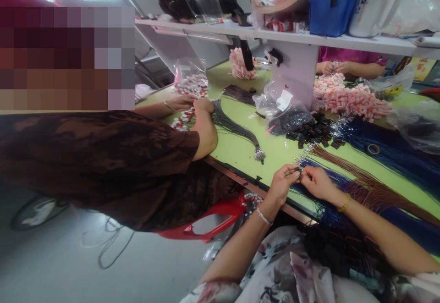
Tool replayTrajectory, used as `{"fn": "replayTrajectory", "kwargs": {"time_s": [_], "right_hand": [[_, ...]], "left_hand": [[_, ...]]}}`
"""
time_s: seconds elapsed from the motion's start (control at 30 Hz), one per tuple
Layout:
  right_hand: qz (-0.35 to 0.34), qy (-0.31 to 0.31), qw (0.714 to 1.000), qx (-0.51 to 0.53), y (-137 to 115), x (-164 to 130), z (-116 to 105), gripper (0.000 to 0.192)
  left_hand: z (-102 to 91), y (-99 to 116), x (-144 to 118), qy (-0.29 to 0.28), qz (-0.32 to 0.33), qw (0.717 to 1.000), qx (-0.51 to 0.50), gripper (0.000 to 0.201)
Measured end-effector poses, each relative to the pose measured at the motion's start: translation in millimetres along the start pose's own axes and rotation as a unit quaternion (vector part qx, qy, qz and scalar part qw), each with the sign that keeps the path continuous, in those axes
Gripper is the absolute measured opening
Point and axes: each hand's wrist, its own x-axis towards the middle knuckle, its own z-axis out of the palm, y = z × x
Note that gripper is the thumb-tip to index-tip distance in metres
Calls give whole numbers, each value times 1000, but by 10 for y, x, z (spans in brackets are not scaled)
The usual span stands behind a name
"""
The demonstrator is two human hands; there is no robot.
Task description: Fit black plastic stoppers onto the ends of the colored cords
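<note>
Your left hand [282, 182] and right hand [316, 182] meet at the near edge of the green desk [240, 149], fingertips pinched together on a small dark clip [298, 173]. Both grips are clenched on that piece; it is too small to tell its long axis or which way it faces. Just beyond the grip, a bundle of blue cords [314, 165] comes in with its metal-tipped ends pointing at your fingers, its length running away to the right and off the desk edge. Beside it, farther from you, the brown cords [360, 179] lie along the same slant, tips toward the grip. Whether a cord end sits inside the pinch cannot be told. Beyond the grip, a scatter of black clips [314, 131] lies on the desk, well apart from your hands. To the left of the grip, a co-worker's arm [205, 131] rests on a bundle of grey cords [237, 129] whose tipped ends point toward the near edge.
</note>
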Motion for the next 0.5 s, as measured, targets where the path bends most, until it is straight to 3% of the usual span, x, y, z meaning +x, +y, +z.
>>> {"fn": "replayTrajectory", "kwargs": {"time_s": [0.17,0.23,0.3,0.4,0.5], "right_hand": [[-20,-31,999,-5,169,124,-204,20],[14,22,997,-76,291,241,-351,18],[71,26,983,-170,404,354,-452,12],[116,-9,961,-249,503,458,-468,9],[110,-21,952,-287,521,476,-410,12]], "left_hand": [[-34,32,-13,-11,-7,999,29,34],[-47,54,11,-7,-16,1000,20,35],[-46,62,43,-7,-25,1000,9,37],[-22,47,83,-17,-34,999,-1,38],[-5,22,101,-24,-38,999,-5,39]]}}
